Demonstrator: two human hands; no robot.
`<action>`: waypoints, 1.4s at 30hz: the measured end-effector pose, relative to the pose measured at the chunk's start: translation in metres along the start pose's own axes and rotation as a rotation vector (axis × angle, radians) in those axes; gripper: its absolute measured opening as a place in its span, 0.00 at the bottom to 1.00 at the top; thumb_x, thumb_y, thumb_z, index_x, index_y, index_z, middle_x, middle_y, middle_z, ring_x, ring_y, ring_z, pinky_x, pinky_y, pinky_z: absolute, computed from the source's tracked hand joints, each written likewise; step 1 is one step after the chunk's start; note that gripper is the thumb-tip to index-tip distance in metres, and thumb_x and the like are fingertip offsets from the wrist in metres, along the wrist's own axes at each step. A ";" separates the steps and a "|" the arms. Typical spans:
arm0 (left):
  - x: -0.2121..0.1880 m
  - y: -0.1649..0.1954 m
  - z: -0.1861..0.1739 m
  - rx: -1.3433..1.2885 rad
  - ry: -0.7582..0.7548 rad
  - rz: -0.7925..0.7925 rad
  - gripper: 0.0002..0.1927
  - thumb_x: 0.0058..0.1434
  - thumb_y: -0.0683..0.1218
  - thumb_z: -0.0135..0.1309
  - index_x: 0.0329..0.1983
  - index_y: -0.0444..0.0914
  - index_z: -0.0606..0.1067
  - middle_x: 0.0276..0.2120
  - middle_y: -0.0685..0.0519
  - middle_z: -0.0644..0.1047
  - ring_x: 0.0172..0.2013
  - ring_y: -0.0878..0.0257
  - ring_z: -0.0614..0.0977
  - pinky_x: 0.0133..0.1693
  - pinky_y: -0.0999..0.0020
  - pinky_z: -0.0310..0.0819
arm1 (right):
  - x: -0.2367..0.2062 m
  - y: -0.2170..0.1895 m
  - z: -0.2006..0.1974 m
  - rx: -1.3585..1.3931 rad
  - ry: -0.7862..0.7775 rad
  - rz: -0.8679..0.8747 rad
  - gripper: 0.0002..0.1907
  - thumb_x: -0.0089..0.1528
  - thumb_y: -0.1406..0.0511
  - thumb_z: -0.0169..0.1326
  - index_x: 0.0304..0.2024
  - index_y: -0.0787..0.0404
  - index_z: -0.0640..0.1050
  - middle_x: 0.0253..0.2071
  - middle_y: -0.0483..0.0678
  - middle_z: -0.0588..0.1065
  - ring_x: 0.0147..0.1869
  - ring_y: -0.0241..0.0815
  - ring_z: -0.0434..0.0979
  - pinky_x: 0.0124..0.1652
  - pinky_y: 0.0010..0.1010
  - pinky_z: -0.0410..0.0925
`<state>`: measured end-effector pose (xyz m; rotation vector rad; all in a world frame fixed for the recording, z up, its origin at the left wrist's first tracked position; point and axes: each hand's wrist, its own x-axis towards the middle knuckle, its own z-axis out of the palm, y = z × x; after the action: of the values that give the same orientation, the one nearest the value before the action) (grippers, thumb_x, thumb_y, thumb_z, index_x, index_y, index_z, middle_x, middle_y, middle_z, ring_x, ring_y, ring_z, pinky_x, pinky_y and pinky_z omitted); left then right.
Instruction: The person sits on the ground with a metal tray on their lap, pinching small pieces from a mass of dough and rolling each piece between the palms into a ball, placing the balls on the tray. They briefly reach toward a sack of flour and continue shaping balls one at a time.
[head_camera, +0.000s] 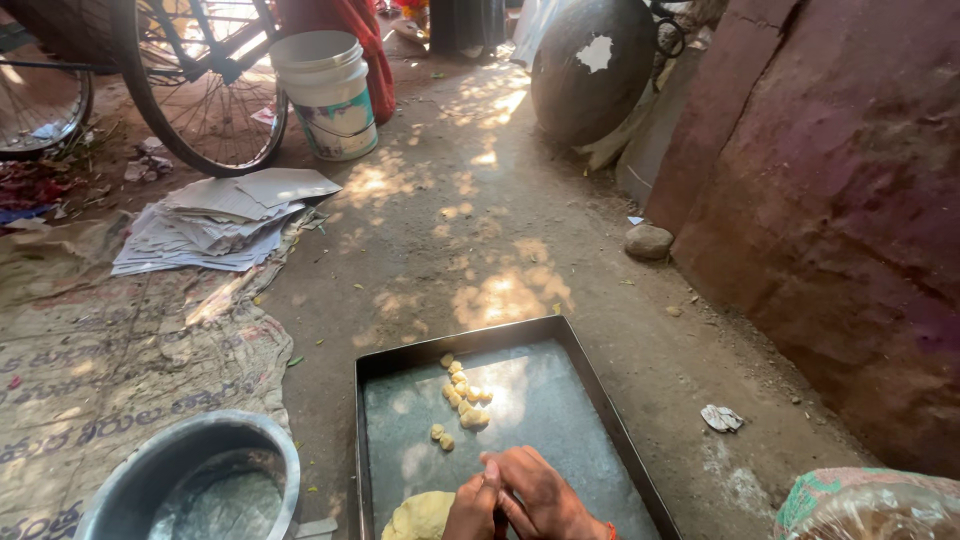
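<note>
right hand (545, 495): near edge of the tray, fingers curled in against the left, pinching at something small between them (can't see what, likely a bit of dough).
left hand (472, 510): pressed to the right hand, fingers folded tight; can't tell what they actually grip.
dough lump (420, 516): pale yellow, flattened, lies on the tray floor just left of the left hand, touching or nearly so.
dough pieces (463, 392): small yellow bits, a loose cluster toward the tray's middle, two more a little nearer and left, apart from the hands.
tray (590, 365): dark, rectangular, shallow rim, on the ground; most of its floor is bare.
progress: looks early, a dozen or so pieces laid out, the lump is still sizeable (judgement only).
steel bowl (190, 470): near left, on printed sacking.
paper stack (225, 215): far left.
white bucket (328, 95): far, beside the bicycle wheel (200, 90).
stone (648, 240): right, at the wall's foot.
</note>
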<state>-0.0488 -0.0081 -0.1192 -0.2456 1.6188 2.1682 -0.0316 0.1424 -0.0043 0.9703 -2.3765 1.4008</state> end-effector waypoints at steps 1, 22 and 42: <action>0.000 0.000 -0.002 -0.030 0.000 -0.064 0.29 0.70 0.62 0.41 0.37 0.32 0.78 0.20 0.55 0.72 0.20 0.66 0.69 0.22 0.69 0.60 | -0.001 0.001 0.000 -0.011 -0.029 0.006 0.13 0.68 0.64 0.53 0.50 0.67 0.76 0.42 0.56 0.75 0.46 0.55 0.76 0.47 0.38 0.70; -0.034 0.007 0.023 -0.100 0.072 0.741 0.25 0.67 0.55 0.56 0.44 0.25 0.70 0.30 0.40 0.77 0.18 0.61 0.77 0.17 0.68 0.71 | -0.026 0.070 0.018 0.906 0.213 0.686 0.24 0.68 0.52 0.46 0.52 0.65 0.72 0.35 0.41 0.74 0.32 0.34 0.71 0.30 0.26 0.66; 0.001 0.037 0.033 -0.150 0.028 -0.025 0.30 0.68 0.62 0.47 0.38 0.29 0.77 0.21 0.45 0.77 0.19 0.62 0.76 0.23 0.69 0.70 | -0.010 0.067 0.024 -0.162 0.005 -0.095 0.32 0.70 0.43 0.41 0.29 0.61 0.73 0.26 0.55 0.68 0.31 0.54 0.70 0.34 0.43 0.64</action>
<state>-0.0627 0.0147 -0.0771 -0.3403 1.4618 2.2793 -0.0633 0.1483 -0.0683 1.0198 -2.3632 1.1554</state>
